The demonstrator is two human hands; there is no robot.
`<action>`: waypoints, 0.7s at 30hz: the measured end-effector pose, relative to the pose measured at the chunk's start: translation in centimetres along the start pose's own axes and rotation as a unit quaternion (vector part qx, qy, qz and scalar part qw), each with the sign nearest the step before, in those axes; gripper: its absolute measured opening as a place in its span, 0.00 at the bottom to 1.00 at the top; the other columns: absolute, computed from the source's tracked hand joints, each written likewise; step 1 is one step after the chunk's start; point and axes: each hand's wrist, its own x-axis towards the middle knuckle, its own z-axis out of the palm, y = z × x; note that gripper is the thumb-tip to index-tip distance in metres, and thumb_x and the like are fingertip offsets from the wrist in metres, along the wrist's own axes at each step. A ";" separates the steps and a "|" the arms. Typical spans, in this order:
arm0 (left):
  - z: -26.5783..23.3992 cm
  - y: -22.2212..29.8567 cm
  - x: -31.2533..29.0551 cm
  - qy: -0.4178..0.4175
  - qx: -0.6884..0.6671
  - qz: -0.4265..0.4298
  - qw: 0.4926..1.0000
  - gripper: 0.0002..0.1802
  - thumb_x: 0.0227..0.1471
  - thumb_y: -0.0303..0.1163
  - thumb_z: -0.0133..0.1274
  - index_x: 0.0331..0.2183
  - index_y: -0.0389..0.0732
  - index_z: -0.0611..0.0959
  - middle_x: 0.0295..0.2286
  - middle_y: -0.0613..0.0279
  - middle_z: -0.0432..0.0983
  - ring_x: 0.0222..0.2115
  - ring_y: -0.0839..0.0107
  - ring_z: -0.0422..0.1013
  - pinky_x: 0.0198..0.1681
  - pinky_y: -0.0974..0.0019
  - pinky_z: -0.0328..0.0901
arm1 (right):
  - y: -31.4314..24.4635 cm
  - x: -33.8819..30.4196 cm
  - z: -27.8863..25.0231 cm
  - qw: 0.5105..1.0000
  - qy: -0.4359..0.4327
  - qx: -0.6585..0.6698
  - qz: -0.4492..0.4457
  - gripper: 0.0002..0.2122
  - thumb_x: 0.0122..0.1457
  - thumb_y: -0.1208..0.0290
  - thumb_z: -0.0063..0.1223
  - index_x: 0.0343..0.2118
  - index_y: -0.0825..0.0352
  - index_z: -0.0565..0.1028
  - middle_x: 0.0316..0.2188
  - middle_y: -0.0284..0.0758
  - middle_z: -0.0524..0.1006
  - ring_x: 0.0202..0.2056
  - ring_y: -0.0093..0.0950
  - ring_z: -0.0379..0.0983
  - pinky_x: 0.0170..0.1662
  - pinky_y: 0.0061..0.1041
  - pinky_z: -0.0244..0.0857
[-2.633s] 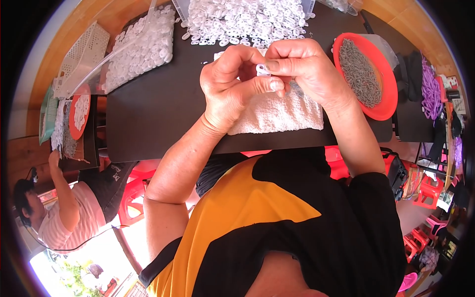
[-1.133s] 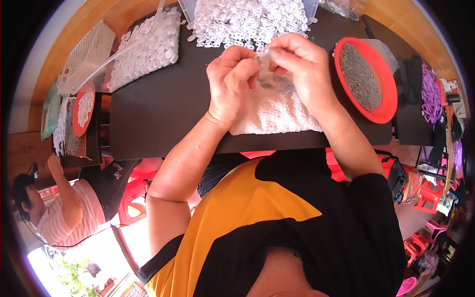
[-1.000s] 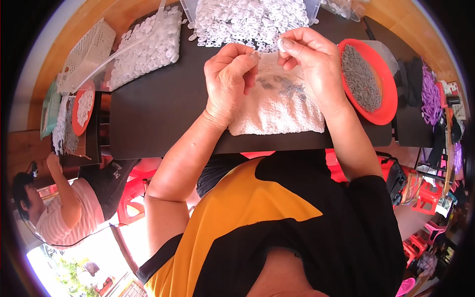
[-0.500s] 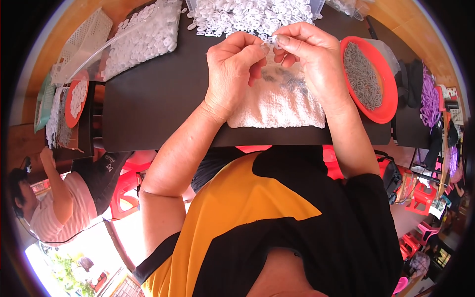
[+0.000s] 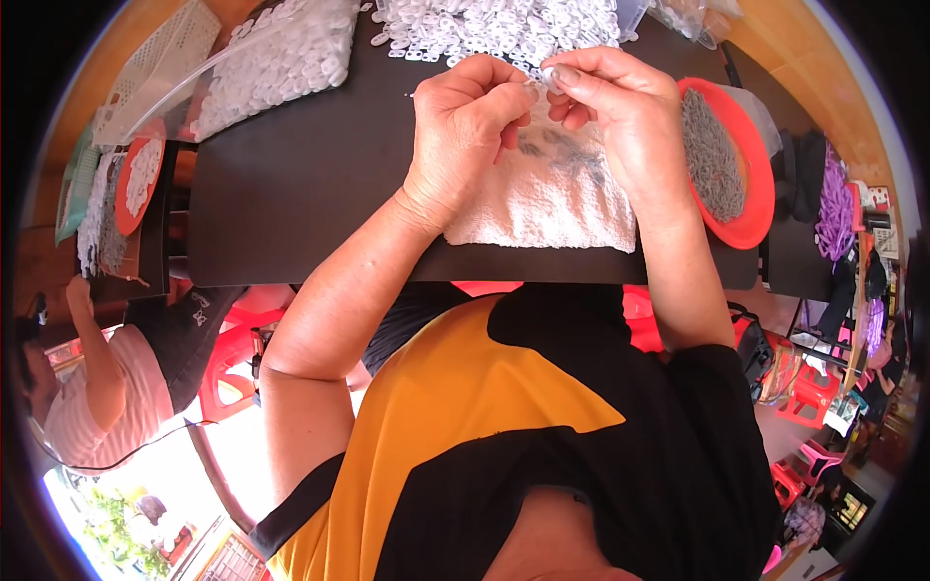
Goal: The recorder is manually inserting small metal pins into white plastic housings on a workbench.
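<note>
White piece [image 5: 548, 76]: tiny, light, hard plastic; hold by its edges.
Right hand [image 5: 620, 107]: fingertips pinch the piece.
Left hand [image 5: 465, 121]: closed on a thin pin.
Towel [image 5: 552, 198]: soft, under both hands.

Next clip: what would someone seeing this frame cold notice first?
Two hands meet at top centre, the left hand and right hand pinching a small white piece above a white towel on the dark table. Behind them lies a heap of white plastic pieces; a red bowl of grey bits sits at right.
</note>
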 end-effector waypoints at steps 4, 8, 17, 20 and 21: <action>-0.1 0.0 0.1 0.000 -0.006 -0.006 1.000 0.07 0.51 0.28 0.55 0.28 0.34 0.79 0.20 0.64 0.73 0.15 0.78 0.65 0.18 0.74 0.57 | -0.3 0.1 -0.1 0.999 -0.020 0.022 0.016 0.07 0.58 0.77 0.54 0.37 0.70 0.80 0.27 0.33 0.79 0.28 0.19 0.75 0.31 0.16 0.66; -0.1 -0.1 0.1 0.003 -0.034 -0.023 0.999 0.07 0.51 0.29 0.55 0.28 0.34 0.79 0.20 0.63 0.73 0.15 0.77 0.65 0.18 0.74 0.57 | -0.5 0.0 0.0 1.000 -0.017 0.021 0.013 0.07 0.58 0.77 0.53 0.37 0.70 0.80 0.27 0.33 0.80 0.28 0.19 0.75 0.31 0.16 0.66; -0.1 0.0 0.0 -0.002 -0.032 -0.015 0.999 0.07 0.51 0.28 0.56 0.29 0.34 0.78 0.20 0.64 0.73 0.16 0.78 0.65 0.17 0.75 0.57 | -0.7 -0.4 0.4 0.999 0.008 -0.025 -0.034 0.07 0.58 0.78 0.53 0.37 0.70 0.80 0.26 0.31 0.78 0.29 0.17 0.73 0.32 0.15 0.66; -0.1 -0.1 0.1 -0.003 -0.040 -0.014 0.999 0.06 0.51 0.27 0.56 0.29 0.34 0.78 0.20 0.64 0.73 0.16 0.78 0.65 0.17 0.75 0.58 | -0.7 -0.5 0.7 0.997 0.025 -0.041 -0.053 0.07 0.58 0.77 0.53 0.37 0.69 0.80 0.26 0.30 0.78 0.28 0.17 0.73 0.31 0.15 0.66; -0.1 -0.1 0.1 -0.004 -0.040 -0.014 0.999 0.06 0.51 0.27 0.56 0.29 0.34 0.78 0.20 0.64 0.73 0.16 0.78 0.65 0.17 0.75 0.58 | -0.7 -0.5 0.7 0.997 0.027 -0.041 -0.052 0.07 0.58 0.77 0.53 0.37 0.69 0.80 0.26 0.30 0.78 0.28 0.16 0.73 0.31 0.15 0.66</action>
